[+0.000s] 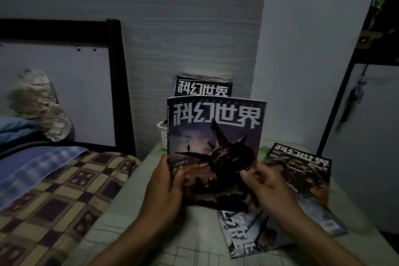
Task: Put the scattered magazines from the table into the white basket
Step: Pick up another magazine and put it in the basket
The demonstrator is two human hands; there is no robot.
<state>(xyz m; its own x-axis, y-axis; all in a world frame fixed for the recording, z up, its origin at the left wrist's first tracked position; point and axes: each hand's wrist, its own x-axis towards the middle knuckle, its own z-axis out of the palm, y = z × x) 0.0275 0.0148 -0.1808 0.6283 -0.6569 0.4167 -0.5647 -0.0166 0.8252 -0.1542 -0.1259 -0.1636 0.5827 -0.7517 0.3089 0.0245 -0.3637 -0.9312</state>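
I hold a dark magazine (216, 147) upright above the table, its cover with white characters facing me. My left hand (168, 185) grips its lower left edge, thumb on the cover. My right hand (265, 188) pinches the lower right edge. Behind it stands the white basket (163, 136), mostly hidden, with several magazines (203, 87) standing upright in it. Two more magazines lie on the table: one (302, 173) at the right, another (244, 233) near me, partly under my right hand.
The table (194, 233) has a light checked cloth. A bed with a brown checked cover (60, 192) and dark frame lies at the left. A grey wood-grain panel (190, 39) backs the table. A dark rack post (341, 103) stands at the right.
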